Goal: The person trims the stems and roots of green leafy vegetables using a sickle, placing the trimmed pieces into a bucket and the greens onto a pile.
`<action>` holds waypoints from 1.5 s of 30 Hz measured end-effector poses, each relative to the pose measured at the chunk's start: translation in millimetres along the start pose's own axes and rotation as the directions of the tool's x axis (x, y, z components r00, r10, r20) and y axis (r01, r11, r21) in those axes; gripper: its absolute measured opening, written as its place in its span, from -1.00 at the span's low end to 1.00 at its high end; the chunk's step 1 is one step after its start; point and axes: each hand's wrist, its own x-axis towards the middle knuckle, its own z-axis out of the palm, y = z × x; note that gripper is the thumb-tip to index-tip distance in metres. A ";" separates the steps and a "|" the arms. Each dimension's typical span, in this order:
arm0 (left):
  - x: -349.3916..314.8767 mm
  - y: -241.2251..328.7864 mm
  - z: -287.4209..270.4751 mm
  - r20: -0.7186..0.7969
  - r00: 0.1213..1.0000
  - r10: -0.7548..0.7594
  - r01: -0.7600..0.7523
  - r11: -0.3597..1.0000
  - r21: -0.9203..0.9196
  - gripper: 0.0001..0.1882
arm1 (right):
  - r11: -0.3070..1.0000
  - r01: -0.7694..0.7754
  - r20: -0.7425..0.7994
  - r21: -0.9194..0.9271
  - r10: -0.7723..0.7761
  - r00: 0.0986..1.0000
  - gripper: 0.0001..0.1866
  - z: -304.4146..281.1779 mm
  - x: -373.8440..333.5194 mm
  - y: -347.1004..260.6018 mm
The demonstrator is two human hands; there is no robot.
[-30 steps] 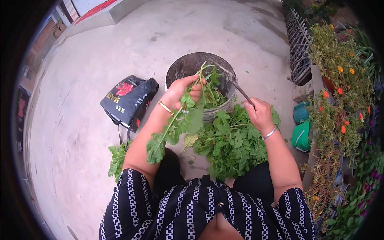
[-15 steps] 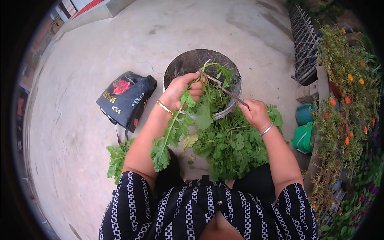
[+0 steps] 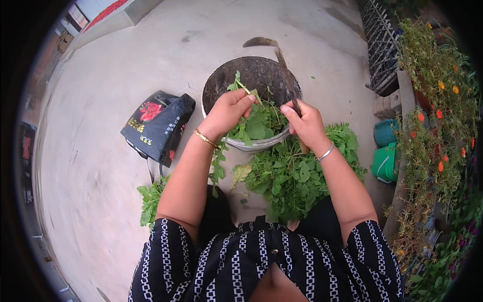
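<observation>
My left hand [image 3: 229,111] pinches a leafy green plant [image 3: 218,163] over a round bucket [image 3: 214,83]. Its pale stem pokes out above the fingers and its leaves hang below the wrist. In my right hand [image 3: 308,125] is a sickle [image 3: 284,68], gripped by the handle, its curved blade pointing up and left beyond the bucket's far rim. The thumb and fingertips of that hand are near the bucket's right side. Inside the bucket lie cut leaves and stems [image 3: 259,126]. A large heap of leafy greens [image 3: 294,173] rests on the ground below my right hand.
A black bag [image 3: 158,126] with red flowers stands on the concrete to the left, with more greens [image 3: 151,201] nearer me. On the right are a teal bucket [image 3: 385,132], a green bucket [image 3: 385,163], bricks, a lattice fence [image 3: 380,50] and flowering plants [image 3: 437,100].
The sickle has swung from against the stems in my left hand to upright, blade raised beyond the bucket. My right hand has moved up and left; the left hand's plant now hangs lower.
</observation>
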 end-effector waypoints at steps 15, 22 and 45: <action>-16.9 4.8 12.4 0.158 0.981 0.110 -0.162 0.916 0.366 -0.84 | 0.984 -0.015 -0.071 0.178 0.028 0.997 -0.74 20.9 28.4 -3.3; -16.7 5.2 15.0 0.116 0.983 0.144 -0.182 0.867 0.464 -0.83 | 0.984 -0.029 0.155 0.176 0.002 0.988 -0.72 25.6 20.6 -5.2; -18.4 -8.8 9.7 0.119 0.825 0.553 -0.393 0.407 0.825 -0.75 | 1.000 0.013 0.073 -0.013 -0.012 0.997 -0.78 31.7 16.4 -14.7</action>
